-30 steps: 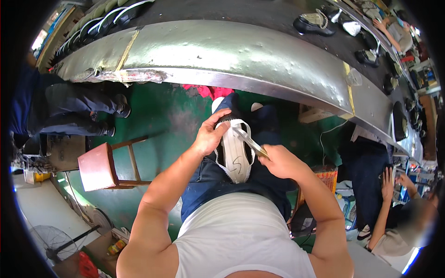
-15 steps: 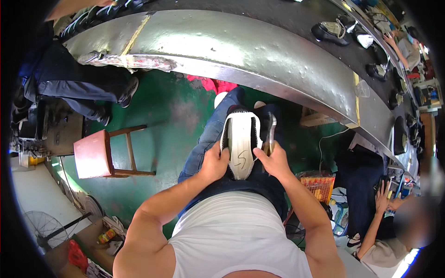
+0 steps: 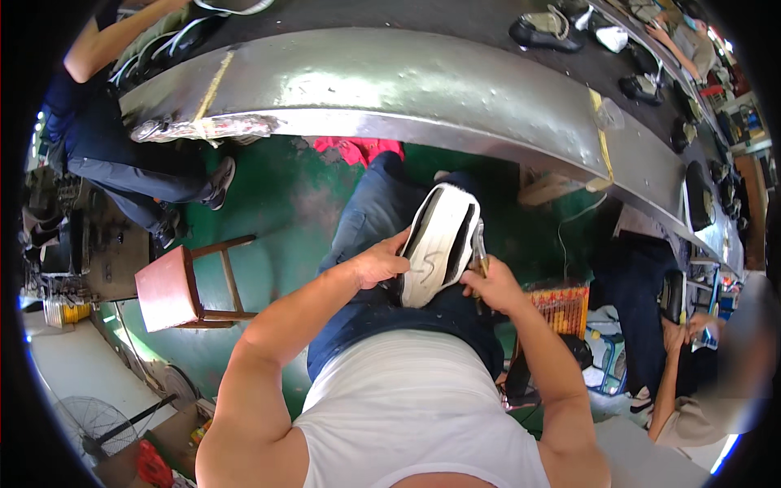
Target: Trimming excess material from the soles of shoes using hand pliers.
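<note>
A dark shoe upper with a white, pen-marked sole side [image 3: 435, 252] facing me lies tilted over my lap. My left hand [image 3: 381, 262] is closed on its left edge, thumb on the white face. My right hand [image 3: 495, 286] is closed round a pair of pliers [image 3: 478, 242], whose metal head points away from me along the shoe's right side. The fingers of that hand are also close to the shoe's lower right edge; whether they touch it I cannot tell.
A metal-edged conveyor bench [image 3: 350, 89] curves across ahead, bearing several dark shoes [image 3: 547, 31]. To the left stand a pink-seated stool [image 3: 168, 294] and a co-worker's legs [image 3: 142, 175]. An orange basket [image 3: 560, 305] and another person's arm [image 3: 669, 382] are on the right.
The shoe has tilted, its far end leaning right. My left hand has slid up its left edge, and my right hand with the pliers has shifted slightly right and down.
</note>
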Demonstrator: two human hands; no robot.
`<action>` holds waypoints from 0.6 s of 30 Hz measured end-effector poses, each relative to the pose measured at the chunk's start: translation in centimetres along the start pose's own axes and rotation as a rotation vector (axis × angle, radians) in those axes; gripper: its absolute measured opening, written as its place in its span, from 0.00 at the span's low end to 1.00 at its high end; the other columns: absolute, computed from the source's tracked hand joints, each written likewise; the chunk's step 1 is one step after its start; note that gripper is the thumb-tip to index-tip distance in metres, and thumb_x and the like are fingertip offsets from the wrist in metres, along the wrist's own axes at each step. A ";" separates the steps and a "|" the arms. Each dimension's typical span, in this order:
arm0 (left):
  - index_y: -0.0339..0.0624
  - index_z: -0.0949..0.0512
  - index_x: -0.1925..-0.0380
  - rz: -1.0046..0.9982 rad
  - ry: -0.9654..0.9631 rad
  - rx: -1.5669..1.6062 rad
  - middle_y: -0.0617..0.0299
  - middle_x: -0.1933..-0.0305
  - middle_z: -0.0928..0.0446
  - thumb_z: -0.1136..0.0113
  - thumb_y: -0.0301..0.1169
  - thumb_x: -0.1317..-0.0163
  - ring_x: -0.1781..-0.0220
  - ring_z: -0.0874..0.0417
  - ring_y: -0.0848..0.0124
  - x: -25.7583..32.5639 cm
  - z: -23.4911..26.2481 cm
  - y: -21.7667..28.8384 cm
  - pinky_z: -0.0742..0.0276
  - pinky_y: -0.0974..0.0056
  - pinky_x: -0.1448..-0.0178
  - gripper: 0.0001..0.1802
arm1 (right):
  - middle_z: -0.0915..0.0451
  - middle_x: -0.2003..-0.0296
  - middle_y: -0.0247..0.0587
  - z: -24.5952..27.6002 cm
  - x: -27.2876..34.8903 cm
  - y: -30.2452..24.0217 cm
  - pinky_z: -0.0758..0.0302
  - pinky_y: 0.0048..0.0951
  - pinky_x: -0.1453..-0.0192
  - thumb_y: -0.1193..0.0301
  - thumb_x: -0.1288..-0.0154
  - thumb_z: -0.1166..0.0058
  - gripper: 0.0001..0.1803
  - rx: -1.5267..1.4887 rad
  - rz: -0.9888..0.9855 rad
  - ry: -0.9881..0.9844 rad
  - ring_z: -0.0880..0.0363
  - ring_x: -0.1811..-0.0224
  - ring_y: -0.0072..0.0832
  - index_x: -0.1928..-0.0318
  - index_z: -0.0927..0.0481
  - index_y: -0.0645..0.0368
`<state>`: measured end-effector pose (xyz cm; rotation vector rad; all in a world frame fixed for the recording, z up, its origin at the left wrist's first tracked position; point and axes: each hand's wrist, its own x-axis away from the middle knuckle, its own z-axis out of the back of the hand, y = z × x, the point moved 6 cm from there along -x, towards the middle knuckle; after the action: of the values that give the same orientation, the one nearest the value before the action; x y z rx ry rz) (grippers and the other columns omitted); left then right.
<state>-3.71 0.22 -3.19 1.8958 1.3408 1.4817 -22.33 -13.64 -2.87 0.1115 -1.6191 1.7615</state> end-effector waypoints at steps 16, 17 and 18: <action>0.33 0.65 0.23 -0.230 0.026 -0.453 0.47 0.25 0.41 0.40 0.32 0.39 0.24 0.40 0.61 -0.3 -2.6 -2.6 0.46 0.61 0.22 0.54 | 0.18 0.60 0.57 -0.3 3.9 -10.2 0.19 0.42 0.57 0.74 0.44 0.44 0.25 1.260 0.538 0.028 0.18 0.58 0.46 0.46 0.26 0.76; 0.34 0.63 0.23 -0.199 -0.068 0.028 0.49 0.24 0.42 0.44 0.38 0.35 0.23 0.40 0.61 -0.5 -2.5 -3.0 0.46 0.60 0.22 0.50 | 0.18 0.64 0.56 -0.6 3.2 -9.9 0.20 0.43 0.58 0.72 0.43 0.43 0.20 1.237 0.466 -0.145 0.17 0.60 0.47 0.52 0.24 0.72; 0.35 0.61 0.23 -0.161 -0.158 0.506 0.50 0.23 0.42 0.47 0.43 0.31 0.23 0.41 0.62 -0.7 -2.6 -3.0 0.46 0.59 0.22 0.47 | 0.17 0.67 0.56 -1.0 2.9 -9.2 0.20 0.45 0.59 0.70 0.41 0.43 0.15 1.205 0.394 -0.314 0.16 0.62 0.49 0.57 0.22 0.69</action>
<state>-7.36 0.35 -4.90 2.0772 1.8679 0.9502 -19.00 -12.03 6.10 0.6809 -0.5405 2.9192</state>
